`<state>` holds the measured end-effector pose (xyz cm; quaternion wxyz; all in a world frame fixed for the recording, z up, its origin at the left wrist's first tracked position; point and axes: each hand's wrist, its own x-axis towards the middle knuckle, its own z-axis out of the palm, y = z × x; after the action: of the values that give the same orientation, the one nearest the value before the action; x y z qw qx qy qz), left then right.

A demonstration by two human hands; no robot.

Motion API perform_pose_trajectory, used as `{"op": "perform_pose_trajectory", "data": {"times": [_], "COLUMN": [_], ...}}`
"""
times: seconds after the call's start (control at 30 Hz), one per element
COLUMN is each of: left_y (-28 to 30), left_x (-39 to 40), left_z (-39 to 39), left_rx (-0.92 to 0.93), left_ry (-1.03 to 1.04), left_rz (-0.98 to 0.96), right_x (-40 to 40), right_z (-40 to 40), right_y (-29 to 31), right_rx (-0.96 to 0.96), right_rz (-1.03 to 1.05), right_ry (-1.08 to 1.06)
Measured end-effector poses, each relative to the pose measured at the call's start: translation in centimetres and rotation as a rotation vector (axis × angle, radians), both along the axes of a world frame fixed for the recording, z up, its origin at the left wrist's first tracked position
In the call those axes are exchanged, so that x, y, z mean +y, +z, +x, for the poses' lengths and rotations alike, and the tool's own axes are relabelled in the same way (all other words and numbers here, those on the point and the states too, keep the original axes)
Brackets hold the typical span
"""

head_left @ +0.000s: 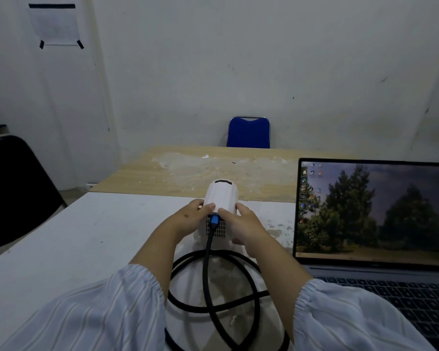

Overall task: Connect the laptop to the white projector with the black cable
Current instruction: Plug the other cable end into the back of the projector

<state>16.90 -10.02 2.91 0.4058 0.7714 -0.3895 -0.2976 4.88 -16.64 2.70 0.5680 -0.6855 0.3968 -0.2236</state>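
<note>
- Small white plastic projector (221, 196) standing on the pale desk (61, 239), lens end turned away toward the far wall, vented rear face toward the wearer — presumably so the ports sit within easy reach.
- Left hand (192, 217) wrapped on the projector's left flank, fingers (209, 206) curled over its top edge and clamped on the body; likely bracing it against the plug's push.
- Right hand (241, 226) mirrored on the right flank, thumb over the top beside the plug, remaining fingers closed round the casing's side and lower corner.
- Thick black braided cable (208, 269) with blue-collared plug (214, 220) seated at the rear face, between the two thumbs; depth of seating hard to judge.
- Slack of the cable looped on the desk just behind the projector, passing under both striped sleeves.
- Open grey laptop (375, 249), screen lit, just right of the projector; far cable end out of sight, so laptop side seemingly not yet confirmed.
</note>
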Motion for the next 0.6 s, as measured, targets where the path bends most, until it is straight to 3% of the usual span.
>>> {"op": "perform_pose_trajectory", "data": {"times": [0.6], "left_y": [-1.1], "left_x": [1.2], "left_z": [-0.1], "left_rx": [0.059], "left_ry": [-0.066], "left_rz": [-0.134], "right_x": [-0.4], "right_z": [-0.9], "right_y": [-1.1], "right_rx": [-0.015], "right_rz": [-0.053], "right_ry": [0.075]}}
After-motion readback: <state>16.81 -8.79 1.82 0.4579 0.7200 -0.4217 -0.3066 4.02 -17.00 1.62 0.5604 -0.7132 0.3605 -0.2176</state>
